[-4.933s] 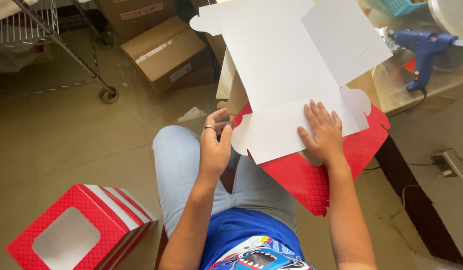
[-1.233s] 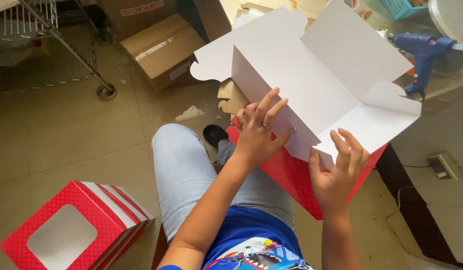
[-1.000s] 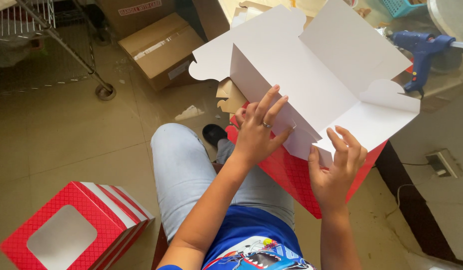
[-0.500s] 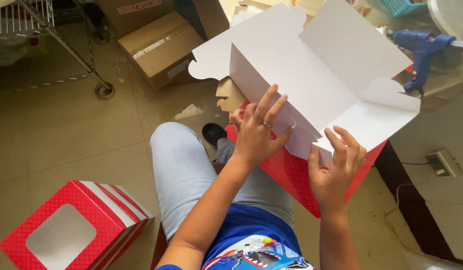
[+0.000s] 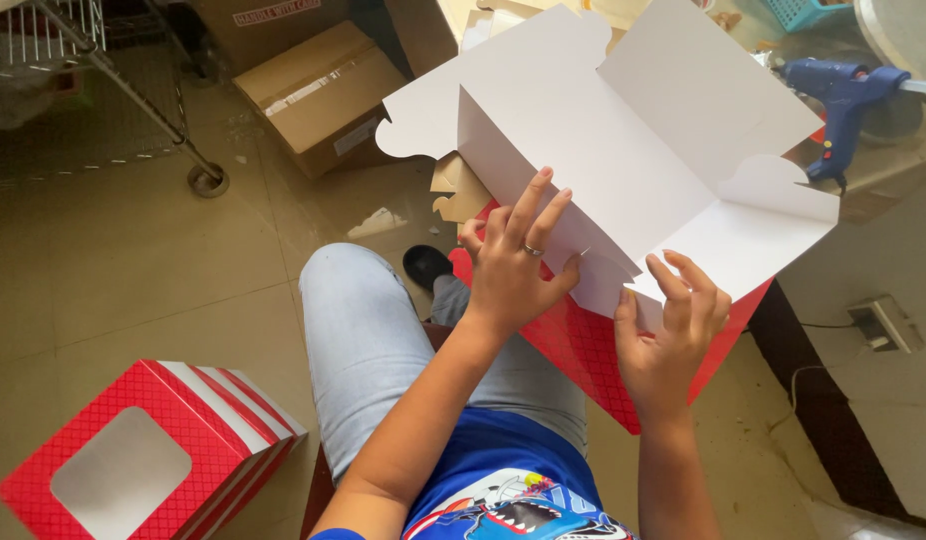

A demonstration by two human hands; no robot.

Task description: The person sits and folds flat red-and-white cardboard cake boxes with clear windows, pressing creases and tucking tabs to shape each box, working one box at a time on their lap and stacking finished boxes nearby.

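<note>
Over the lap: a flat white cardboard box blank with scalloped tabs [image 5: 623, 150] was half folded, its red patterned outside showing underneath.
Left hand: the left hand [image 5: 513, 265] pressed spread fingers against the blank's near folded wall, gripping its edge.
Right hand: the right hand [image 5: 668, 340] pinched the blank's lower flap with curled fingers.
Floor, lower left: a stack of red patterned boxes with clear square windows [image 5: 148, 455] stood well apart.
Floor, upper left: a brown taped carton [image 5: 318, 95] lay with a white label on its side.
Counter [image 5: 883, 180], right: a blue glue gun [image 5: 843, 95] rested there.
</note>
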